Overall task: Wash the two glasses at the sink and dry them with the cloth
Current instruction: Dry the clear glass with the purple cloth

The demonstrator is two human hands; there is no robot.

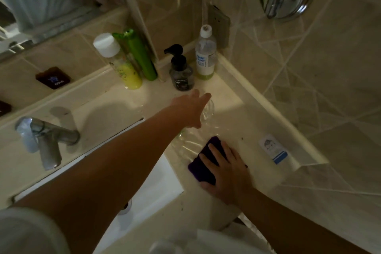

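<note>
On the pale counter right of the sink, a clear glass (208, 110) stands beside my left hand (190, 110). That hand reaches across from the left with straight fingers, lying against the glass's left side without curling round it. A second clear glass (186, 140), faint and hard to outline, sits just nearer, between that hand and the purple cloth (203, 168). My right hand (225, 173) lies flat on the cloth, fingers spread over it and thumb at its near edge.
A white sink basin (152, 183) lies under my left forearm, with the chrome tap (44, 140) to the left. Several bottles stand in the back corner, among them a dark pump bottle (181, 74). A small white and blue packet (274, 149) lies by the right wall.
</note>
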